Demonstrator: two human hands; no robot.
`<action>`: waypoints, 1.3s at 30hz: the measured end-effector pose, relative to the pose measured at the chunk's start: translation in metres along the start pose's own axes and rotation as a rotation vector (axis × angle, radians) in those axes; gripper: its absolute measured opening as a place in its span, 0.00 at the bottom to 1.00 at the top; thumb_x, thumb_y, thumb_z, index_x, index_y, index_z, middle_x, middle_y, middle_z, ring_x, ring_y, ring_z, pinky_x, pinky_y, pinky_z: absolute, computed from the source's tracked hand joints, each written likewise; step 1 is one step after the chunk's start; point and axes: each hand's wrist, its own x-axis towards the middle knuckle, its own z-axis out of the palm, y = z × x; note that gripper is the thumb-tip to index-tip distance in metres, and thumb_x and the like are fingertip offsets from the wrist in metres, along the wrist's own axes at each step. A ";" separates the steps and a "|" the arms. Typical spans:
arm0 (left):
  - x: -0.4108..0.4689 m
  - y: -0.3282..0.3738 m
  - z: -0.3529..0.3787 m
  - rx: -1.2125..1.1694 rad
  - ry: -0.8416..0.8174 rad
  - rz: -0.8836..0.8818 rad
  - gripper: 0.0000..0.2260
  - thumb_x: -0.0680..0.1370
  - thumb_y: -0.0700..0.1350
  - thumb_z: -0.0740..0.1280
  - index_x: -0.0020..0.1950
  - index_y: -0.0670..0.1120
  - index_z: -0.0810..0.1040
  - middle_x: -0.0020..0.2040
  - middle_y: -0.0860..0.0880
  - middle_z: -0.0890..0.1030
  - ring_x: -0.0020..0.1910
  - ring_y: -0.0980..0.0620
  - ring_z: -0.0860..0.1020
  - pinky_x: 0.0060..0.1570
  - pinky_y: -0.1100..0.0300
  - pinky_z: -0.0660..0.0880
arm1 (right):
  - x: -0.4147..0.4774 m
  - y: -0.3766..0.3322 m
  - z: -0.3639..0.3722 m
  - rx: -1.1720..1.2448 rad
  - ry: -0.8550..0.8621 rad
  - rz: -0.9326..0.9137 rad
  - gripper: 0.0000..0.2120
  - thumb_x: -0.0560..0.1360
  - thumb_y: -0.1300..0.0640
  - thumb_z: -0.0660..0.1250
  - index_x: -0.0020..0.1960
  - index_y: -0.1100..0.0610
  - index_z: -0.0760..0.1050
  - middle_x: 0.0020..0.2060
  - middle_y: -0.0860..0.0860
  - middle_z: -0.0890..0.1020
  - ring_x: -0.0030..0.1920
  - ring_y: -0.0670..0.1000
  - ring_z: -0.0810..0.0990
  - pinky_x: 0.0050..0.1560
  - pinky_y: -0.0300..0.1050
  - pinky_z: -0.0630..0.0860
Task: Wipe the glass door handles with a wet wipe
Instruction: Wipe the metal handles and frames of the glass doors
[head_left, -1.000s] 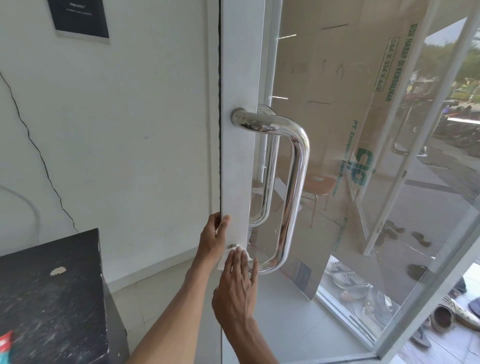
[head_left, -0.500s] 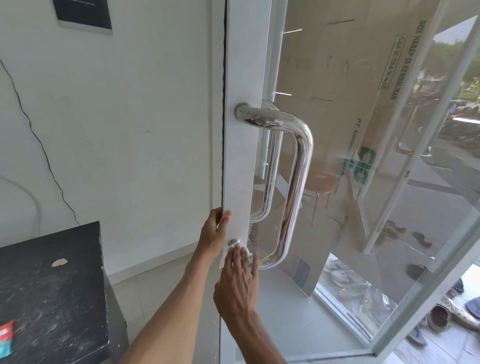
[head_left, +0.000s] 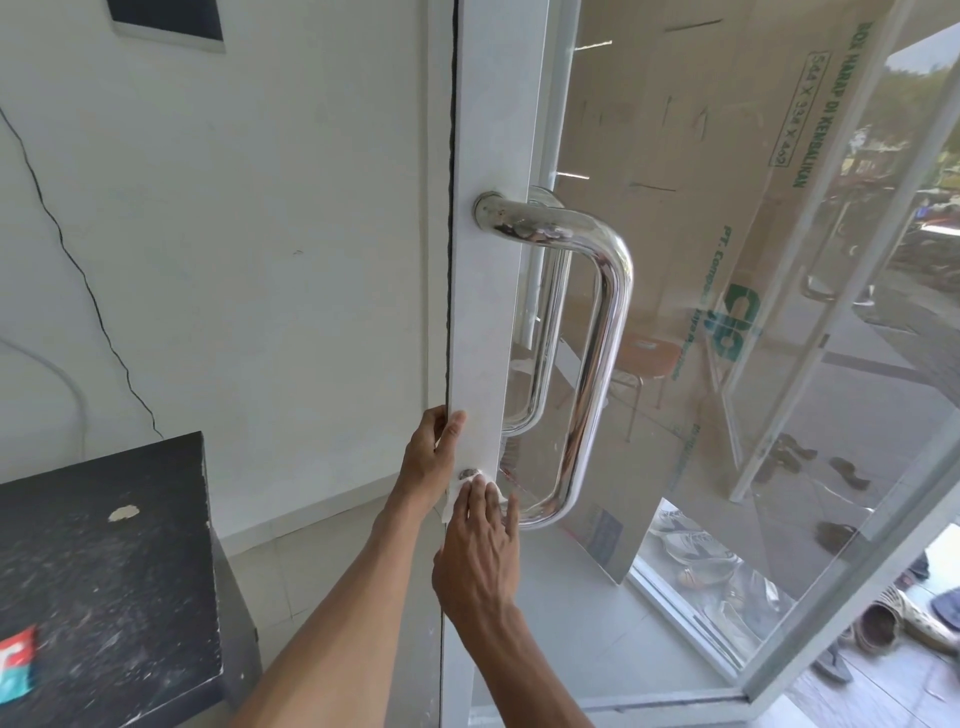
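Observation:
A polished chrome D-shaped handle is fixed to the white frame of a glass door. A second handle shows behind the glass on the far side. My right hand presses a white wet wipe against the lower mount of the near handle, fingers flat over it. My left hand grips the edge of the door frame just above and to the left of the wipe, thumb on the front face.
A black speckled cabinet stands at lower left, with a red-and-teal packet on top. A cracked white wall is to the left. Cardboard leans behind the glass, and shoes lie on the floor outside.
The view has shifted slightly. My right hand stays on the wipe at the lower handle mount with small rubbing movement; my left hand keeps its grip on the frame edge.

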 end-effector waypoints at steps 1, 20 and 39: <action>0.000 0.000 0.000 -0.001 0.000 -0.001 0.14 0.79 0.61 0.58 0.58 0.54 0.72 0.49 0.58 0.78 0.48 0.65 0.75 0.44 0.70 0.68 | 0.002 0.000 0.000 0.000 -0.006 -0.007 0.36 0.77 0.58 0.57 0.77 0.64 0.40 0.77 0.61 0.45 0.77 0.57 0.44 0.74 0.57 0.34; 0.009 -0.002 -0.002 0.020 -0.021 -0.012 0.16 0.79 0.62 0.58 0.59 0.53 0.72 0.49 0.59 0.78 0.49 0.66 0.75 0.44 0.70 0.67 | 0.017 0.000 -0.004 -0.022 0.005 -0.025 0.36 0.76 0.59 0.58 0.77 0.64 0.43 0.77 0.60 0.49 0.78 0.55 0.46 0.73 0.57 0.33; 0.015 -0.006 -0.003 0.025 -0.035 -0.005 0.14 0.79 0.62 0.57 0.57 0.55 0.71 0.49 0.58 0.78 0.50 0.64 0.75 0.46 0.68 0.69 | 0.026 -0.003 -0.007 0.001 -0.007 0.037 0.35 0.75 0.58 0.60 0.76 0.66 0.47 0.76 0.61 0.56 0.77 0.56 0.52 0.76 0.56 0.39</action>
